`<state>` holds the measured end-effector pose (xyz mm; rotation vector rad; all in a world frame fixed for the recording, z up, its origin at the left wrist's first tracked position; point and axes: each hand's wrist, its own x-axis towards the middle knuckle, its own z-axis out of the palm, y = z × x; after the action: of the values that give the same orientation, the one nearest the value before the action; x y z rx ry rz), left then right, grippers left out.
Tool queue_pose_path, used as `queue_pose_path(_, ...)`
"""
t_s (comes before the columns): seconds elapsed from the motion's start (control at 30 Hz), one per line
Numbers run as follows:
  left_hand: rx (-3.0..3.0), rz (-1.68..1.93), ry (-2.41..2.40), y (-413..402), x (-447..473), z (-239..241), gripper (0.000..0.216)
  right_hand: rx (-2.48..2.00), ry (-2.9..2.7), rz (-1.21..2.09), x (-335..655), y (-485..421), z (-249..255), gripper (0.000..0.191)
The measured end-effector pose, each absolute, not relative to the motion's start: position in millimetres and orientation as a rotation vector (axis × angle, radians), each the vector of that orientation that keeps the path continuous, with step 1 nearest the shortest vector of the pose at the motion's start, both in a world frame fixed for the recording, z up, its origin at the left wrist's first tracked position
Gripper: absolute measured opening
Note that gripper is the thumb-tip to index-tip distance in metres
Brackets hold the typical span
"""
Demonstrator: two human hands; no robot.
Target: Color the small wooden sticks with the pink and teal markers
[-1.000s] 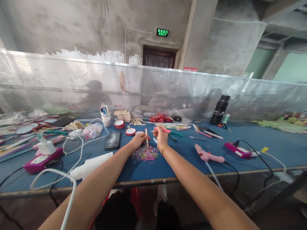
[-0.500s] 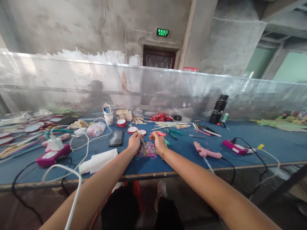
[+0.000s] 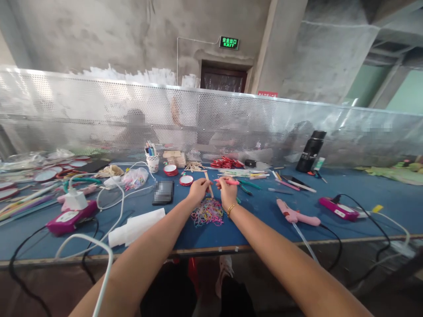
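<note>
My left hand (image 3: pixel 199 191) is closed on a flat wooden craft stick (image 3: pixel 207 177), which stands out above and below the fingers. Pinched in my right hand (image 3: pixel 228 193) is a pink pen (image 3: pixel 233 182), its tip pointing left toward the stick. A small gap seems to lie between tip and stick; contact I cannot tell. Just below both hands lies a tangled heap of thin coloured strings (image 3: pixel 207 214). To the left of my left hand is a round red-rimmed piece (image 3: pixel 186 180) with a white face.
Teal-handled pliers (image 3: pixel 249 185) lie beyond my right hand. A pink glue gun (image 3: pixel 294 214) rests at right, near a purple power strip (image 3: pixel 339 208). On the left are a phone (image 3: pixel 163 193), white paper (image 3: pixel 136 226) and looping white cable (image 3: pixel 110 246). A black bottle (image 3: pixel 310 152) stands behind.
Both hands have shifted right and slightly away from the string heap. The stick stands more upright and the pen tip is nearer to it. The camera view has turned slightly left.
</note>
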<state>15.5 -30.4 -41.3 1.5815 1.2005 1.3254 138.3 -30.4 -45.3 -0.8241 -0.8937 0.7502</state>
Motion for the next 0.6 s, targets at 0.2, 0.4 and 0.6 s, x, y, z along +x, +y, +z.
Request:
queue_pose_path(0.2, 1.504, 1.245, 1.116, -31, 10, -51, 0.021, -0.811, -1.037, 0.633, 138, -34, -51, 0.015)
queue_pose_path(0.4, 1.611, 1.225, 1.055, -28, 8, -49, 0.026, -0.86, -1.238, 0.456, 137, -38, -50, 0.013)
queue_pose_path(0.6, 1.595, 1.203, 0.987, -35, 13, -50, 0.026, -0.764, -1.302, 0.422, 131, -44, -46, 0.012)
